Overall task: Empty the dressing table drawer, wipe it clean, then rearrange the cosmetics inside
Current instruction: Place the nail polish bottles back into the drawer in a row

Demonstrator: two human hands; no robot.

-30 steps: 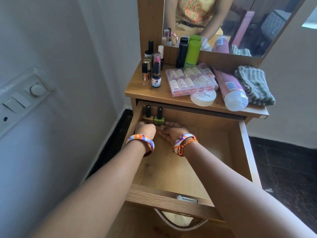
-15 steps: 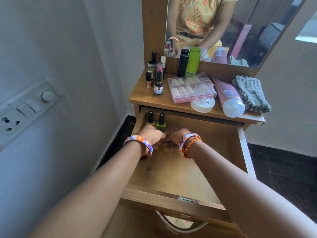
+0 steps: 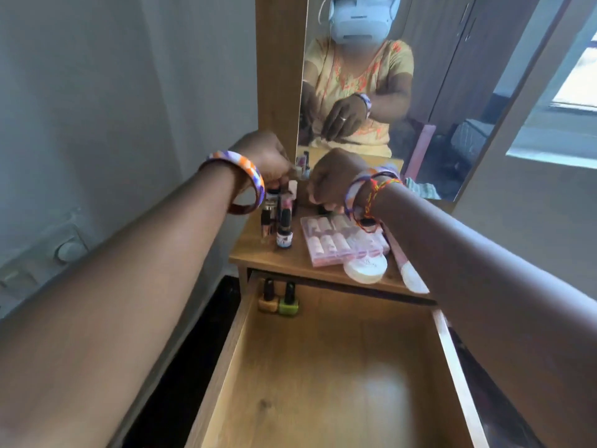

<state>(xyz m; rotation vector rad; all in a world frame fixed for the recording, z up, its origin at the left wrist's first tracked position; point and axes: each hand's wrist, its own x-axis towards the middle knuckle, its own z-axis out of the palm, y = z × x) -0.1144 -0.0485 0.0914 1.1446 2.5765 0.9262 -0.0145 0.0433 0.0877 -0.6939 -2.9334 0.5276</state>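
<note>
The wooden drawer (image 3: 450,347) is pulled out. In its back left corner stand two nail polish bottles, one tan (image 3: 267,302) and one green (image 3: 288,304). Both hands are up over the tabletop. My left hand (image 3: 263,156) is curled down over a cluster of small bottles (image 3: 284,232) at the back left, and its fingertips are hidden. My right hand (image 3: 332,177) hangs over a dark bottle top, with its fingers loose and apart in the mirror.
A clear case of pink tubes (image 3: 342,240), a white round jar (image 3: 365,269) and a lying pink bottle (image 3: 407,273) crowd the tabletop (image 3: 258,257). The mirror (image 3: 436,92) rises behind. A wall with a switch plate (image 3: 61,250) is close on the left.
Both hands have left the back of the drawer and risen to the tabletop bottles. The two nail polishes stay in the drawer corner. The camera has tilted up.
</note>
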